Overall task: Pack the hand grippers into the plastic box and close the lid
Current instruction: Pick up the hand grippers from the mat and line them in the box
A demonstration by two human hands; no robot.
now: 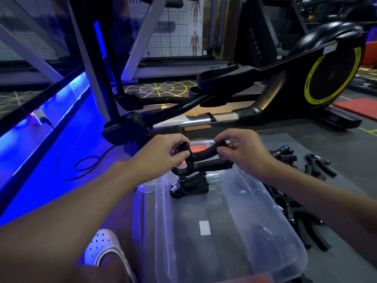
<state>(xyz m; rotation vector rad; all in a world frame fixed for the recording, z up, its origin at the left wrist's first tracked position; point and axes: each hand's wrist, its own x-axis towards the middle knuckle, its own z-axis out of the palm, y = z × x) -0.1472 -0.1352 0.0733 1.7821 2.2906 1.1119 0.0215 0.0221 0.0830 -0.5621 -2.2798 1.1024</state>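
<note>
The letters "MBH" run in black along the yellow ring (308,86) on the flywheel cover of an elliptical trainer (285,82). Pale, widely spaced letters climb a black machine column (256,43) behind it, too blurred to read with certainty. A sticker (330,50) on top of the flywheel cover, the white label (204,227) on the plastic box (251,193), small white tags on loose hand grippers (282,152) and the print on the wall's anatomy posters (194,23) cannot be made out.
</note>
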